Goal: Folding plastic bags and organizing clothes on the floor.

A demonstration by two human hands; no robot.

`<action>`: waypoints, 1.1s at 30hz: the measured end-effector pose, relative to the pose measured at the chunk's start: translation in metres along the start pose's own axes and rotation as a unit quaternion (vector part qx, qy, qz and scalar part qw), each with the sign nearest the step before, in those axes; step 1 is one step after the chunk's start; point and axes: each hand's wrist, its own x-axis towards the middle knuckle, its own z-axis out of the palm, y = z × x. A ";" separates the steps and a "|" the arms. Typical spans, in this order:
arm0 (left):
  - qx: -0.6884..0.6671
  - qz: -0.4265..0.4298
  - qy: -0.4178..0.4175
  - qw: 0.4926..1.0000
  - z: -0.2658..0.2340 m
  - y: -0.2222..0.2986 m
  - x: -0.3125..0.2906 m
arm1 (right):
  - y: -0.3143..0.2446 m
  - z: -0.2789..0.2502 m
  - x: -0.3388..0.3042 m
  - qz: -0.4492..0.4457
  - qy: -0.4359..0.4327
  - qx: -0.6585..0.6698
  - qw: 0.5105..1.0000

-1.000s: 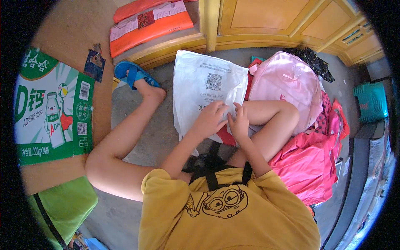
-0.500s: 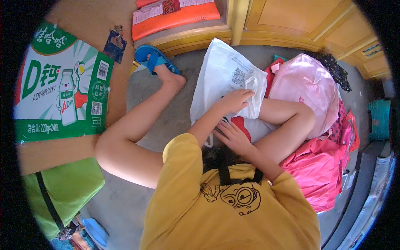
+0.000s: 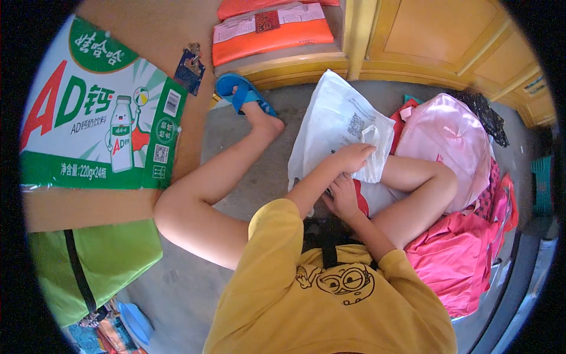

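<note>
A white plastic bag (image 3: 330, 118) with a printed square code lies between my legs on the floor. My left hand (image 3: 354, 158) is closed on the bag near its handle, with crumpled plastic beside the fingers. Just below the left wrist, my right hand (image 3: 343, 196) has its fingers curled in at the bag's near edge. What those fingers hold is hidden. A red patch (image 3: 361, 199) shows beside the right hand, against white material on my thigh.
A pink backpack (image 3: 442, 147) and a bright pink cloth bundle (image 3: 454, 259) lie at the right. A green-and-white carton (image 3: 65, 162) stands left, above a green bag (image 3: 118, 265). Orange packages (image 3: 277, 41) rest on a ledge by yellow cabinet doors (image 3: 439, 29). My foot wears a blue slipper (image 3: 233, 85).
My right hand's fingers, spread before, have curled in and moved up closer to the left wrist. The left hand stays on the bag. The whole view has shifted slightly.
</note>
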 end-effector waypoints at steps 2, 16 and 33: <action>0.022 -0.029 -0.034 0.999 -0.001 0.003 0.006 | 0.006 0.013 0.003 -0.029 0.020 0.021 0.999; 0.138 -0.119 0.048 0.982 0.021 0.021 0.009 | 0.012 0.057 0.056 -0.120 -0.102 -0.331 0.930; 0.144 -0.119 0.078 0.979 0.026 0.021 0.006 | 0.023 0.057 0.074 -0.125 -0.082 -0.246 0.958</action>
